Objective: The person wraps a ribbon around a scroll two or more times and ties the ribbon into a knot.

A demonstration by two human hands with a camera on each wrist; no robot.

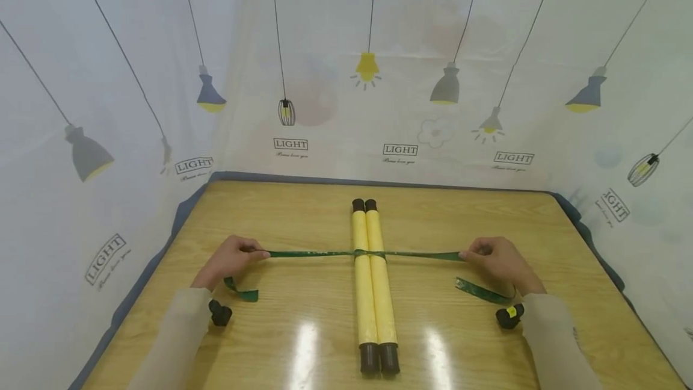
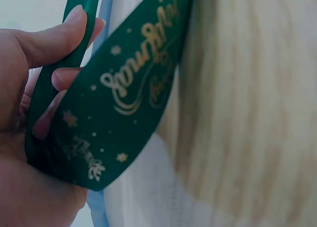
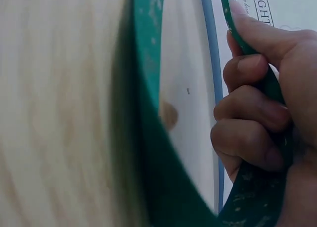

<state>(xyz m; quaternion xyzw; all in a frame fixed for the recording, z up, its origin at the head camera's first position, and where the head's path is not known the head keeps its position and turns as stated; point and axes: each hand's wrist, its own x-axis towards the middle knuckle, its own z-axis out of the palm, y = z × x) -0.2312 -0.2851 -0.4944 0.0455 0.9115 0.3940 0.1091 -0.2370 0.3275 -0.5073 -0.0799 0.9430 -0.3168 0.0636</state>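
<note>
Two yellow rods with dark brown end caps (image 1: 373, 294) lie side by side on the table, pointing away from me. A green ribbon (image 1: 308, 253) wraps around both and crosses over them a little above their middle. On the left, my left hand (image 1: 238, 257) pinches one length of ribbon between thumb and fingers. My right hand (image 1: 495, 259) pinches the other length, its remaining fingers curled over the ribbon in the right wrist view. Both lengths run straight and level out to the sides. Gold lettering and stars show on the loose ribbon tail (image 2: 129, 83) in the left wrist view.
The wooden table (image 1: 292, 215) has a blue-grey edging (image 1: 379, 182) along its back and sides. White curtains printed with lamps (image 1: 346, 119) stand around it. Black wrist-worn devices (image 1: 221, 313) sit at both cuffs. Light reflects off the near tabletop.
</note>
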